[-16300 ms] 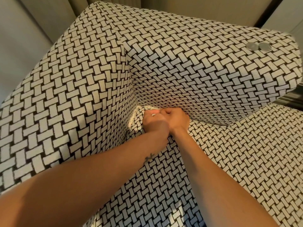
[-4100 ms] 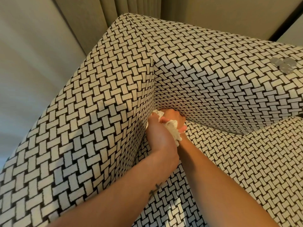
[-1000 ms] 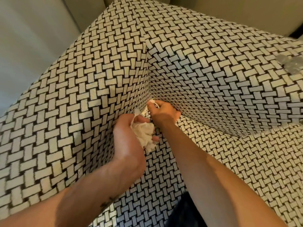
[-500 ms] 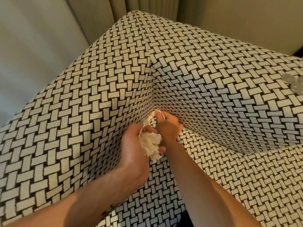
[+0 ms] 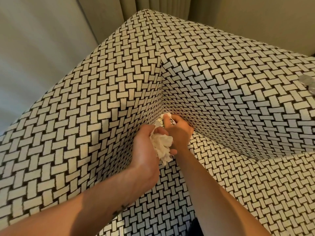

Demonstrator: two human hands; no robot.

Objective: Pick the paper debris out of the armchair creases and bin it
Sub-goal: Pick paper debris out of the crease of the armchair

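- Change noted: a second ago the left hand (image 5: pixel 146 150) was drawn back from the inner corner (image 5: pixel 162 106) of the armchair (image 5: pixel 102 116). It is now close in again, just below the corner and just beside the right hand (image 5: pixel 180 132).
- Left hand: the fingers are curled round a white paper wad (image 5: pixel 162 144), which spills out of the palm above the seat (image 5: pixel 238 184). It looks like the same wad seen at the corner four seconds back, and it is now clear of the crease.
- Right hand: it is at the corner itself, fingers curled, pinching a small white scrap (image 5: pixel 166 115). More of the scrap shows than half a second ago. Whether its far end is still wedged in the crease cannot be told.
- Reading: one piece is recovered and a second is being drawn out. I judge this as mid-extraction, with binning not begun. No bin is in view.
- Edges: the corner is tight, shut in by two upright panels and the seat. Anything deeper in the crease is hidden.
- Open room: the only way out of the corner is back over the seat, toward the person, and both forearms already lie along it. Beyond the corner, past the chair's top edge, are a curtain (image 5: pixel 136 7) and a wall (image 5: pixel 42 48).
- Risk, as judged: thin paper may tear if pulled sharply against the crease, leaving a remnant.
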